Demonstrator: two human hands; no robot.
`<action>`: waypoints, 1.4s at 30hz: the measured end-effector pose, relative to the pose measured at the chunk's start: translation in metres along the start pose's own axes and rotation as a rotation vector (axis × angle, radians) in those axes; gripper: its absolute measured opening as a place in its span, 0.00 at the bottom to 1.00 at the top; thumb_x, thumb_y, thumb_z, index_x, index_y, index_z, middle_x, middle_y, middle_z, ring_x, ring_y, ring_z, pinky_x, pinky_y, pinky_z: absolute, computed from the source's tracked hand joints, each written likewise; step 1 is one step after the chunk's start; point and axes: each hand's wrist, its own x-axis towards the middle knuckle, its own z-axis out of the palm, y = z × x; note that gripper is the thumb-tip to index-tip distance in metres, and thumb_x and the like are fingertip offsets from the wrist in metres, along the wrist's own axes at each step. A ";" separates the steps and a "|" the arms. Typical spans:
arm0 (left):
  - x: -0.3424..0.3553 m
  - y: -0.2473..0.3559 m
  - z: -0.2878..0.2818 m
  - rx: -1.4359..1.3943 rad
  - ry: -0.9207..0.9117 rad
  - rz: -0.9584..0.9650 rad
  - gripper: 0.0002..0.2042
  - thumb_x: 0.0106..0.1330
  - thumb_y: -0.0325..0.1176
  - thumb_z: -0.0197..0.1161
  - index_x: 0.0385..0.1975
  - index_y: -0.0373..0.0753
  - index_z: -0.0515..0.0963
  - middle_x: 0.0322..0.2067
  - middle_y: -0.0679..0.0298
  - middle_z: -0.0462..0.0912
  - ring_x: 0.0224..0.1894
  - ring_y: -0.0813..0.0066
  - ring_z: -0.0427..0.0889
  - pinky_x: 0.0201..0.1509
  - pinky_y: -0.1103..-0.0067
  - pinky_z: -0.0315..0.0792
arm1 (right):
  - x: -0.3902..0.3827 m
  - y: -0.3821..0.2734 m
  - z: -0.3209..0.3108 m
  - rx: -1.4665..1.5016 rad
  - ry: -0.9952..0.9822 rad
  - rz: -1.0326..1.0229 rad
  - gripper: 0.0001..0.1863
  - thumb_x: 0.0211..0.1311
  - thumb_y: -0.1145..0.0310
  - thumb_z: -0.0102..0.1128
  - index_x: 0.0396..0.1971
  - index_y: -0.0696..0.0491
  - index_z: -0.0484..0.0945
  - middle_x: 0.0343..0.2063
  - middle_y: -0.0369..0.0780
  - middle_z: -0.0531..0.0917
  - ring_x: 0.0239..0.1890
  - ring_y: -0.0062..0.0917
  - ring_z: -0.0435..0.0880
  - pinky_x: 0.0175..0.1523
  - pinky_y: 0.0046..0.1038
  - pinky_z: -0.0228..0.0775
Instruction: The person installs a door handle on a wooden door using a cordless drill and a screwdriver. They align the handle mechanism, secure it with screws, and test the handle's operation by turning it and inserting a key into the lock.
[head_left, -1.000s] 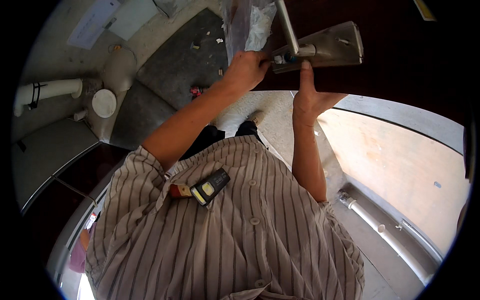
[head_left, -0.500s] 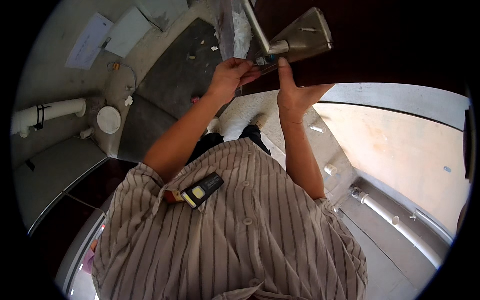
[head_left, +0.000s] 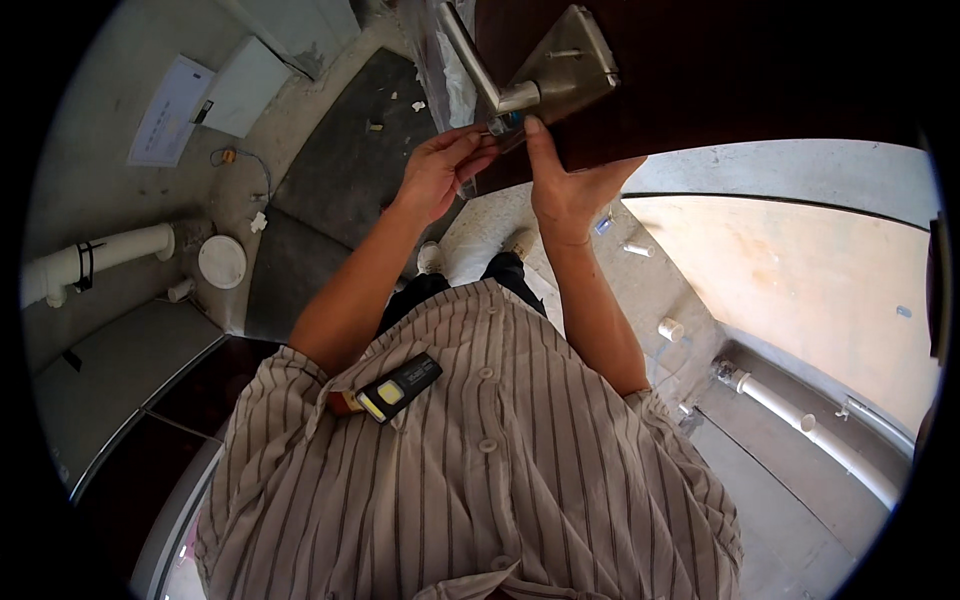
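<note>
Backplate (head_left: 575, 75) behind lever handle (head_left: 470, 55) on door (head_left: 720, 80), keep it flush: R hand (head_left: 570, 200) clamps door edge, thumb just below handle; L hand (head_left: 435, 175) fingertips nr handle's base, can't tell if gripping.

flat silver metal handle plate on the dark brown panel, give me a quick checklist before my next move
1. Right hand on the dark brown panel: ok, thumb in front, other fingers hidden by the edge.
2. Left hand at the lower end of the flat silver metal handle plate: ok.
3. Secure pinch by that hand: cannot tell.
4. L-shaped silver metal lever joined to the plate: ok.
5. Plate seated flush: cannot tell.
6. Black rectangular lamp away from both hands: ok, at the chest.
</note>
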 end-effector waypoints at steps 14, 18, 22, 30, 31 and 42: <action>0.001 -0.008 0.002 0.105 0.070 0.091 0.13 0.70 0.33 0.62 0.46 0.29 0.78 0.41 0.57 0.85 0.41 0.73 0.85 0.46 0.80 0.81 | 0.001 -0.002 -0.001 -0.040 -0.059 -0.017 0.51 0.43 0.72 0.78 0.63 0.65 0.51 0.55 0.49 0.65 0.58 0.34 0.66 0.65 0.34 0.59; 0.000 -0.007 0.003 0.112 0.076 0.086 0.13 0.70 0.33 0.62 0.46 0.29 0.79 0.41 0.57 0.85 0.41 0.73 0.85 0.46 0.80 0.81 | 0.003 0.000 -0.001 -0.075 -0.027 -0.056 0.53 0.41 0.62 0.82 0.59 0.68 0.53 0.50 0.49 0.67 0.53 0.34 0.70 0.58 0.33 0.65; 0.002 -0.004 0.006 0.183 0.083 0.095 0.12 0.70 0.33 0.62 0.45 0.29 0.79 0.40 0.57 0.85 0.41 0.73 0.86 0.46 0.80 0.81 | 0.004 0.004 -0.001 -0.072 -0.016 -0.050 0.53 0.40 0.60 0.83 0.58 0.68 0.53 0.50 0.50 0.68 0.53 0.34 0.70 0.58 0.33 0.65; 0.004 -0.002 0.005 0.160 0.066 0.063 0.11 0.70 0.34 0.62 0.42 0.30 0.80 0.38 0.58 0.85 0.40 0.73 0.86 0.47 0.79 0.81 | 0.001 0.004 -0.002 -0.042 -0.003 -0.027 0.53 0.40 0.60 0.83 0.58 0.69 0.53 0.50 0.51 0.68 0.52 0.35 0.71 0.58 0.34 0.66; 0.004 -0.003 0.005 0.156 0.065 0.056 0.11 0.70 0.34 0.62 0.42 0.30 0.81 0.38 0.59 0.85 0.40 0.73 0.86 0.47 0.79 0.81 | 0.002 0.003 -0.001 -0.047 -0.003 -0.027 0.53 0.40 0.60 0.83 0.58 0.69 0.53 0.50 0.51 0.68 0.52 0.35 0.71 0.58 0.34 0.66; 0.004 -0.011 0.005 0.170 0.085 0.118 0.12 0.70 0.34 0.62 0.43 0.30 0.80 0.38 0.58 0.85 0.39 0.74 0.85 0.45 0.79 0.82 | 0.004 0.003 0.000 -0.043 -0.016 -0.053 0.52 0.41 0.61 0.82 0.58 0.68 0.54 0.50 0.50 0.68 0.52 0.35 0.70 0.59 0.34 0.65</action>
